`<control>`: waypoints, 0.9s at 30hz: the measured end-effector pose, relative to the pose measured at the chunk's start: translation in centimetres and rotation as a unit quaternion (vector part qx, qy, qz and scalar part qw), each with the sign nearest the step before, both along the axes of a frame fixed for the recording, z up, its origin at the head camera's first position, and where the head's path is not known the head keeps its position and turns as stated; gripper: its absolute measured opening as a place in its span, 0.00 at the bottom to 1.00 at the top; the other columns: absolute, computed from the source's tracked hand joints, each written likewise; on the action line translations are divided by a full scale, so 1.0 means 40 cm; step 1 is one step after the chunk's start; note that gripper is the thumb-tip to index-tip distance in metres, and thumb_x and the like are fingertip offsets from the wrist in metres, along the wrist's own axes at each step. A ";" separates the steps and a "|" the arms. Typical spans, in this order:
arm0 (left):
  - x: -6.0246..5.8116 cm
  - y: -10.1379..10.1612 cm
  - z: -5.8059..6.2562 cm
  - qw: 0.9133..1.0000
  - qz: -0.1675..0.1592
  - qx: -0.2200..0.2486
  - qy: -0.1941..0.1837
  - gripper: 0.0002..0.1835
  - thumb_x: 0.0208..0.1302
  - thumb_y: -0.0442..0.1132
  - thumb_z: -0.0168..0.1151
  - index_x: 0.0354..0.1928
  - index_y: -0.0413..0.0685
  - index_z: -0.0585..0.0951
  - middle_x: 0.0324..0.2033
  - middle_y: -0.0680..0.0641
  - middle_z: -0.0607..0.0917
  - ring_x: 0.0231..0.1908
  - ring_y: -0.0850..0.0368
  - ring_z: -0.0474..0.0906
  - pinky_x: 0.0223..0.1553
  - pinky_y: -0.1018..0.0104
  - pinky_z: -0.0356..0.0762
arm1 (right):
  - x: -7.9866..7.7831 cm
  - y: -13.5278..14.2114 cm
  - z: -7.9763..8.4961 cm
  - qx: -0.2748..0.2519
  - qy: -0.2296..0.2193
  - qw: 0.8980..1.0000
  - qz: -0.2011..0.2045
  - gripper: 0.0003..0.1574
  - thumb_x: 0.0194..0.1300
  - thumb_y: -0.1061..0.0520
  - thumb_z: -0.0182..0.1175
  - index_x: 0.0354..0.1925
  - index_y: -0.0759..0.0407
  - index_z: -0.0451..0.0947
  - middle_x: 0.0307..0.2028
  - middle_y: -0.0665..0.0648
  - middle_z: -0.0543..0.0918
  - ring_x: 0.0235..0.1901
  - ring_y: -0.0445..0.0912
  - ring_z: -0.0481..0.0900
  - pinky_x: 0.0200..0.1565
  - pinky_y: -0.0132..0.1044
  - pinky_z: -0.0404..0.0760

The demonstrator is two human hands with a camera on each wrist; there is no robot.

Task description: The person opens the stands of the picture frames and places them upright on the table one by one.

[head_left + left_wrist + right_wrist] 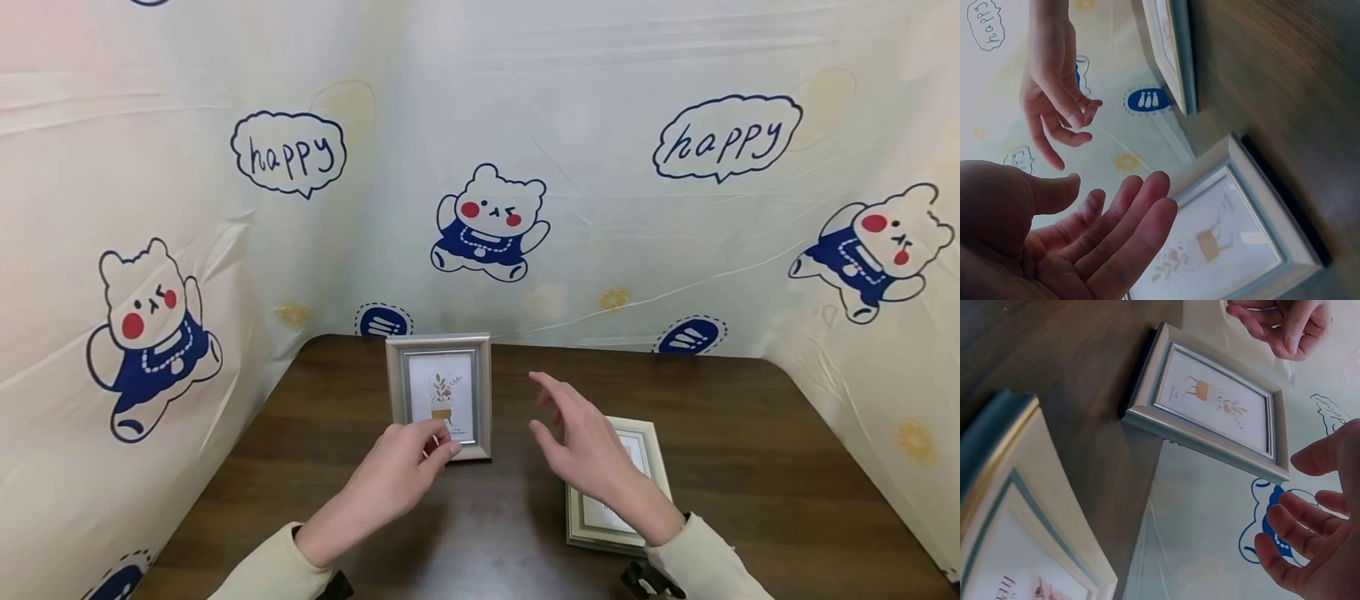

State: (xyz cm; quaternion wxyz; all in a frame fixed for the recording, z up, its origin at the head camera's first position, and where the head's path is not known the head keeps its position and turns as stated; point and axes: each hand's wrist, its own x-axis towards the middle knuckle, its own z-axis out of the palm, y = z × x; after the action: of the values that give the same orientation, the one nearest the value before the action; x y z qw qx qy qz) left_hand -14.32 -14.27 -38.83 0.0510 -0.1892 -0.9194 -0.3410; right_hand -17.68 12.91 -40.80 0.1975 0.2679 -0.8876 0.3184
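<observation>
"Are you holding anything?"

"No. My left hand hovers near the upright frame standing on the table, thumb and fingers apart. My right hand grips nothing either, fingers relaxed and parted."

"Where's the flat frame?"

"On the table, partly hidden behind my right hand."

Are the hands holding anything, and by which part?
Nothing is held: left hand and right hand are apart from the upright silvery-beige rectangular picture frame and the cream rectangular picture frame.
</observation>
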 end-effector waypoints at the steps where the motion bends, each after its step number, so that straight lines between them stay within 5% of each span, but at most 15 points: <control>1: -0.001 0.006 0.001 1.000 -0.003 -0.003 0.005 0.08 0.74 0.39 0.68 0.33 0.53 0.82 0.18 0.60 0.74 0.20 0.65 0.71 0.23 0.66 0.71 | 0.002 0.002 -0.001 -0.001 -0.001 1.000 -0.001 0.40 0.68 0.59 0.71 0.74 0.49 0.70 0.47 0.46 0.81 0.36 0.38 0.74 0.32 0.34 0.76; 8: -0.007 0.041 0.000 0.999 -0.026 -0.010 0.021 0.09 0.73 0.39 0.68 0.32 0.53 0.81 0.21 0.60 0.76 0.22 0.65 0.71 0.24 0.66 0.73 | 0.020 0.010 -0.009 -0.011 -0.016 1.000 -0.010 0.40 0.67 0.59 0.72 0.74 0.49 0.71 0.47 0.44 0.80 0.35 0.39 0.76 0.30 0.33 0.75; 27: -0.008 0.091 -0.030 0.997 -0.068 0.019 -0.016 0.08 0.74 0.41 0.68 0.34 0.51 0.82 0.19 0.59 0.75 0.20 0.66 0.70 0.22 0.68 0.72 | 0.060 0.051 -0.038 -0.008 -0.003 0.999 -0.031 0.40 0.64 0.61 0.72 0.72 0.49 0.72 0.43 0.39 0.77 0.35 0.38 0.73 0.28 0.31 0.70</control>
State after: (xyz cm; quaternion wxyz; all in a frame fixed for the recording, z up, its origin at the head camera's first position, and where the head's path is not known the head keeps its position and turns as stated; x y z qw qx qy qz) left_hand -14.65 -10.63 -40.05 0.0168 -0.2448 -0.8985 -0.3640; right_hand -15.28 14.95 -42.32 0.2065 0.2375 -0.8935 0.3202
